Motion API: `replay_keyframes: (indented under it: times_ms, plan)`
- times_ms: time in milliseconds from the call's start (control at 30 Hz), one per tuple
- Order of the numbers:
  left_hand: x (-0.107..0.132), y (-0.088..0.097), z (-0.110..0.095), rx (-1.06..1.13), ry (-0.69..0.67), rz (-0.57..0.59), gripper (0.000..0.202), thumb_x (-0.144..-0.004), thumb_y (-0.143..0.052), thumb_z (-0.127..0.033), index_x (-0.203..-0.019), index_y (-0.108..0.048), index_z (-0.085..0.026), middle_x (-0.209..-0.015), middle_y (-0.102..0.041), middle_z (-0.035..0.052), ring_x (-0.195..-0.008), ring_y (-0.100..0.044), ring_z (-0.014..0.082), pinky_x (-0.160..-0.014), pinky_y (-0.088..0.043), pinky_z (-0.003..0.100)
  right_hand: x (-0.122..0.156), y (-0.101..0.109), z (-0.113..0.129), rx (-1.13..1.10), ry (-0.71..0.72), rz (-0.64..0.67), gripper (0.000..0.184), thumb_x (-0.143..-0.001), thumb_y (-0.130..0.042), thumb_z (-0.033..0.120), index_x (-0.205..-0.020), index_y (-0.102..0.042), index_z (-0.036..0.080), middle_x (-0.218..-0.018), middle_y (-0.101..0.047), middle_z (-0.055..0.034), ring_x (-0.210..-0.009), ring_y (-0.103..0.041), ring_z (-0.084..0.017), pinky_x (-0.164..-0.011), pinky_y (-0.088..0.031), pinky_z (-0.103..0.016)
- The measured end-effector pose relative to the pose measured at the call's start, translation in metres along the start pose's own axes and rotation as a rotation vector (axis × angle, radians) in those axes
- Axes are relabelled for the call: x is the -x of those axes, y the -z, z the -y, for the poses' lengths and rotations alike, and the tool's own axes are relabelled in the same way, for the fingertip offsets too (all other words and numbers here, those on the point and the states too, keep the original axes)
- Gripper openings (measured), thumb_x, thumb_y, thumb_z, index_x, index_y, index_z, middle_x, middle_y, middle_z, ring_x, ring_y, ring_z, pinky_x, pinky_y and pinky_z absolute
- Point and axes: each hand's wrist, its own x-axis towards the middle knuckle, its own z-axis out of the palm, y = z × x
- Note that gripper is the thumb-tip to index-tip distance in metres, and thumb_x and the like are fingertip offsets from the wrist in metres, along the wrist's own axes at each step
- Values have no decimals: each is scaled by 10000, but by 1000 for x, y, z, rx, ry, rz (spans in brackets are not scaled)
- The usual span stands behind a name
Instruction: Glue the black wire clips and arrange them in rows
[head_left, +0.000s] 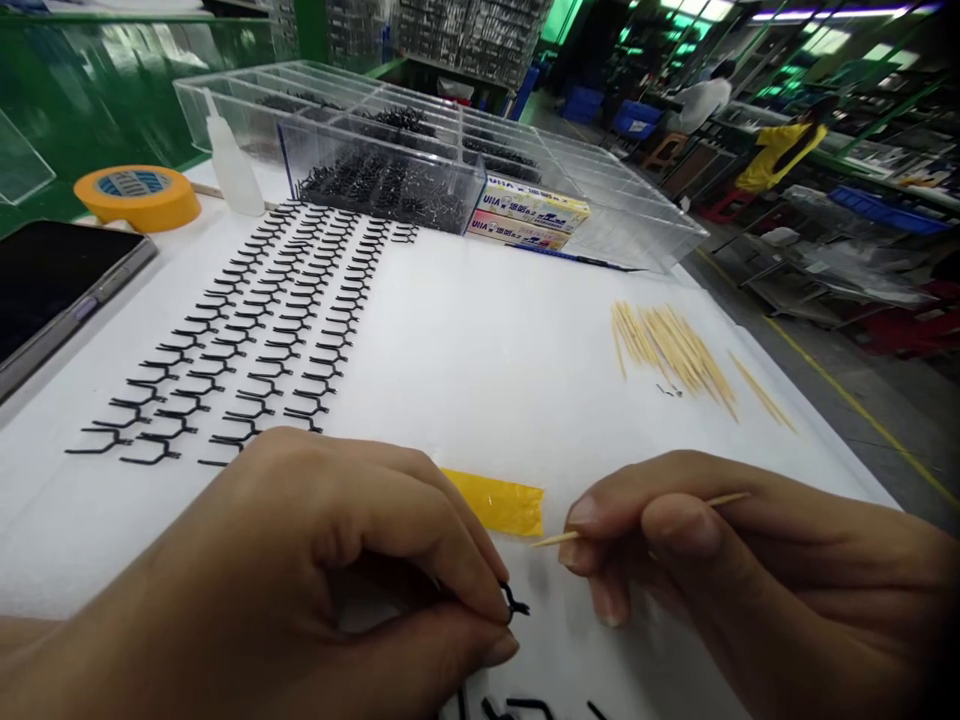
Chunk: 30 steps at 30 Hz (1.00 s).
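Across the white counter point(480, 360), columns of black forked pieces point(225, 354) run up toward a clear divided tray point(637, 215), with a loose pile of toothpicks point(679, 345) off to the right. Low in the middle, the left hand point(330, 540) pinches a small black part point(516, 606) between thumb and forefinger; the right hand point(720, 560) (its fingers likewise pressed together) grips a single toothpick point(555, 540), tip near that part, beside a yellow strip point(499, 503).

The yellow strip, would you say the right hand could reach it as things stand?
Probably yes: the right hand holds a toothpick, but only white surface shows between the hand and the yellow strip.
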Motion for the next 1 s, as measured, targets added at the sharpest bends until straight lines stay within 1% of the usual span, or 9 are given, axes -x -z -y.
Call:
replay_keyframes:
  times_ms: [133,267,367,567,633,700,767,867,1000]
  plan:
    - [1,2,0,-10,-13,3,157,-641,-653,-11,-681,-641,-162,-741,-683,-56,-658,-639,74,-588,-522,77,0,2,-3,-20,6,21,293,-813,-598,446,-685,-700,203,-506,-578,-28,-518,-606,-202,-411,-497,-245]
    - [0,2,-2,-48,-3,11,183,-633,-649,16,-675,-646,-162,-736,-688,-63,-668,-638,64,-621,-512,61,6,8,-10,-41,58,35,229,-874,-552,304,-686,-661,231,-554,-596,6,-526,-591,-154,-444,-481,-203]
    - [0,1,-5,-71,30,-1,165,-657,-642,-1,-669,-651,-165,-737,-689,-65,-679,-640,61,-639,-510,56,9,11,-12,-29,101,48,227,-899,-513,218,-711,-632,258,-588,-600,46,-540,-577,-111,-473,-461,-162]
    - [-1,-2,-6,-73,69,-30,188,-632,-663,23,-627,-648,-164,-691,-683,-70,-637,-629,56,-587,-499,63,10,11,-14,-10,122,40,228,-889,-521,190,-698,-629,253,-589,-595,43,-548,-572,-115,-472,-460,-162]
    - [-1,-2,-5,-60,63,-34,183,-633,-664,21,-622,-647,-161,-679,-682,-67,-618,-626,60,-559,-498,78,9,11,-15,-62,135,17,215,-887,-534,186,-719,-647,258,-605,-604,45,-524,-562,-101,-472,-464,-141]
    - [-1,-3,-4,-56,51,-34,206,-619,-661,41,-619,-642,-164,-670,-682,-70,-605,-623,58,-543,-489,83,10,10,-16,-155,113,21,209,-901,-539,226,-733,-657,264,-626,-614,41,-512,-561,-95,-465,-471,-130]
    - [-1,-2,-3,-52,50,-32,208,-624,-656,36,-623,-639,-172,-671,-681,-75,-602,-622,58,-532,-486,88,10,10,-17,-232,121,19,231,-907,-532,331,-726,-660,266,-611,-612,33,-456,-549,-94,-423,-475,-136]
    - [-1,-2,-1,-33,49,-12,172,-658,-641,-5,-643,-640,-175,-692,-679,-73,-602,-623,65,-523,-499,100,12,10,-18,-245,173,16,259,-883,-537,418,-718,-660,262,-562,-596,27,-373,-519,-96,-368,-474,-155]
    - [0,-1,-1,-63,23,-6,180,-649,-632,10,-650,-641,-170,-709,-683,-68,-623,-625,66,-542,-506,90,13,9,-22,-229,185,24,264,-862,-546,453,-710,-644,261,-574,-593,27,-366,-526,-104,-345,-482,-168]
